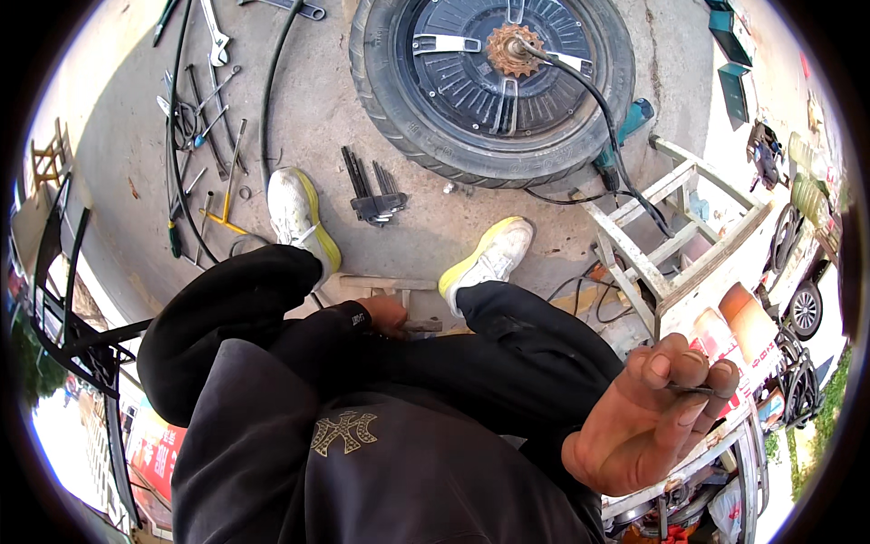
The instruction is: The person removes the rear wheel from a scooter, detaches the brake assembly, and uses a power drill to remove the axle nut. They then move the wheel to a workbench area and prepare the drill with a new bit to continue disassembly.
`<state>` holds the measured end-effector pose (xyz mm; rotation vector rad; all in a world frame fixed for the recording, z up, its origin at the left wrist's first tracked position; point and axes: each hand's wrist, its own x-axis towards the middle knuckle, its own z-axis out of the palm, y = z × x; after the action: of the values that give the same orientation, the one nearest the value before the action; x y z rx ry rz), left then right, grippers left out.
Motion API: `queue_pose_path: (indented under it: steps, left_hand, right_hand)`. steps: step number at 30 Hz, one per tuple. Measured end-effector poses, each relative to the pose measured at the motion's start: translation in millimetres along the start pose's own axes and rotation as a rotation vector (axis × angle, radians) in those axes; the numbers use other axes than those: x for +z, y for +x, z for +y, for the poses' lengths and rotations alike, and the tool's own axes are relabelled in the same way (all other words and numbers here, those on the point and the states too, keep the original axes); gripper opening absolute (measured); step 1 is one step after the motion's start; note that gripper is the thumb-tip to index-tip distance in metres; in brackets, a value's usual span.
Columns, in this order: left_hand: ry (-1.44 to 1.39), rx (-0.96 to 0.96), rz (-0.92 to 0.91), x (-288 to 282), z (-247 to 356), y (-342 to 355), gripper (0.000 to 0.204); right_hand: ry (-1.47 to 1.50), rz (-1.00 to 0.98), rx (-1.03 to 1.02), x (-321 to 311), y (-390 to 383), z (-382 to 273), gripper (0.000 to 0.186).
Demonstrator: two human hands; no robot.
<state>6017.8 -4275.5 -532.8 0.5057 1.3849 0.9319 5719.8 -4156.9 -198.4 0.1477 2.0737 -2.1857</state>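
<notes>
My right hand (648,422) is raised at the right, palm up. Its fingers curl toward the thumb, pinching a thin dark sliver (693,390) whose kind I cannot make out. Between my knees, my left hand (387,313) reaches down to a low wooden stool (421,325); its fingers curl in at the wood and are partly hidden. Ahead on the floor lies a wheel (390,100) with a black hub, a rusty sprocket (514,50) and a thick cable (609,113). A folding hex key set (376,207) rests between my shoes.
Wrenches (216,45), screwdrivers and a yellow-handled T-wrench (225,223) are scattered at the left beside black cables (268,91). A teal power tool (633,122) touches the wheel's right side. Nearby stands a worn wooden frame stool (625,240). A black metal frame (72,335) rises far left.
</notes>
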Motion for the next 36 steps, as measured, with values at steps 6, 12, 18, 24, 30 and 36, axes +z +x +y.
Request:
queue_pose_path:
  steps: [6,12,18,24,30,36]
  left_hand:
    - [0.136,-0.040,-0.148,-13,-1,10,0.052]
    - [0.337,-0.412,-0.348,-99,20,-15,0.060]
    - [0.480,-0.033,0.489,-204,165,-93,0.041]
    - [0.400,0.768,1.435,-186,336,-208,0.028]
    - [0.953,0.413,1.846,-156,323,-252,0.014]
    - [0.338,0.676,2.111,-89,295,-191,0.019]
  right_hand:
    - [0.161,0.015,-0.115,-16,-37,-21,0.033]
    - [0.042,-0.021,-0.356,-24,-66,-21,0.024]
    - [-0.378,0.127,-0.526,-42,-48,-17,0.015]
    - [-0.213,-0.112,-0.343,-33,-19,-42,0.016]
    - [-0.232,-0.286,-0.326,3,-58,-68,0.024]
    - [0.221,-0.220,0.050,-24,-48,45,0.048]
